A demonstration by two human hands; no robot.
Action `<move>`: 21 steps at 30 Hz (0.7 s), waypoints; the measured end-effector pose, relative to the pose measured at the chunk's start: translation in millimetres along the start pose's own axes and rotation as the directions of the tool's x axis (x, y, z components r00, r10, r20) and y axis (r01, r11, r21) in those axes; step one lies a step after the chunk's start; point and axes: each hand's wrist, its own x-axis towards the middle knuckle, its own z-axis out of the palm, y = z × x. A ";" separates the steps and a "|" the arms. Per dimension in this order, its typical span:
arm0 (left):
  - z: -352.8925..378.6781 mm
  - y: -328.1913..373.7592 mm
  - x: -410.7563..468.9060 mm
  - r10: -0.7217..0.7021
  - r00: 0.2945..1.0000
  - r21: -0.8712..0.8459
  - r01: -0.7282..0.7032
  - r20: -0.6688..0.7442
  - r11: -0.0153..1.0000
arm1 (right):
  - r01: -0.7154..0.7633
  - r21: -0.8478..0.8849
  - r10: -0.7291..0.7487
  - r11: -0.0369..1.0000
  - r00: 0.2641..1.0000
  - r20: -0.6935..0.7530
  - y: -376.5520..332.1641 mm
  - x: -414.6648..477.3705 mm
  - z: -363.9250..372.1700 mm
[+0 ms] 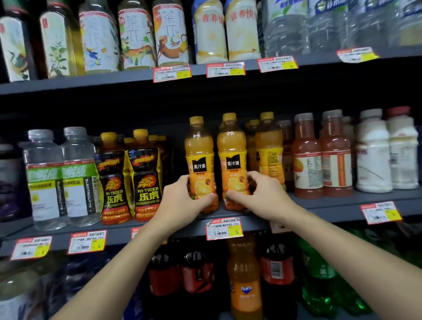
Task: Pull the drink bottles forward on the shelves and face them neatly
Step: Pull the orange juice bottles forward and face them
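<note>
Two orange juice bottles with yellow caps stand side by side at the front edge of the middle shelf (313, 205), labels facing me. My left hand (183, 202) grips the lower part of the left orange juice bottle (199, 155). The right orange juice bottle (232, 152) is gripped low down by my right hand (257, 194). More orange juice bottles (269, 143) stand further back to the right, partly hidden.
Black Hi-Tiger bottles (128, 179) and clear electrolyte bottles (61, 180) stand to the left, reddish juice bottles (321, 156) and white bottles (386, 151) to the right. Tea and water bottles fill the top shelf; cola, Fanta (244, 281) and green bottles the bottom one.
</note>
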 end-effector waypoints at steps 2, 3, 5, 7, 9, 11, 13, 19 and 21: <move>-8.7 -0.1 -0.3 0.024 0.999 0.037 -0.025 0.037 0.999 | 0.026 -0.038 -0.024 0.999 0.998 0.052 0.4 1.3 -8.8; -12.8 -0.3 -1.2 0.032 0.998 0.049 -0.034 0.048 0.998 | 0.043 -0.054 -0.039 0.998 0.996 0.077 1.3 1.1 -12.9; -19.0 -1.9 -3.8 0.040 0.996 0.068 -0.046 0.084 0.997 | 0.072 -0.102 -0.057 0.992 0.989 0.135 3.5 -0.3 -18.9; -22.5 -3.3 -7.0 0.044 0.988 0.108 -0.060 0.146 0.992 | 0.077 -0.160 -0.048 0.984 0.983 0.177 3.2 -1.0 -20.5; -23.3 -4.1 -7.6 0.049 0.981 0.161 -0.080 0.188 0.984 | 0.063 -0.192 -0.024 0.979 0.980 0.199 3.2 2.2 -18.8; -21.6 -5.6 -5.9 0.043 0.981 0.168 -0.076 0.189 0.983 | 0.057 -0.210 -0.009 0.976 0.974 0.224 4.2 5.2 -16.4; -19.4 -7.4 -3.8 0.033 0.982 0.159 -0.063 0.184 0.985 | 0.062 -0.196 -0.016 0.979 0.974 0.225 6.6 4.9 -14.5; -16.9 -11.3 -4.9 0.028 0.985 0.130 -0.050 0.168 0.990 | 0.076 -0.138 -0.052 0.987 0.984 0.172 11.4 2.2 -11.5; -15.9 -11.2 -5.9 0.033 0.984 0.129 -0.056 0.174 0.990 | 0.073 -0.151 -0.045 0.986 0.983 0.180 10.8 2.1 -10.8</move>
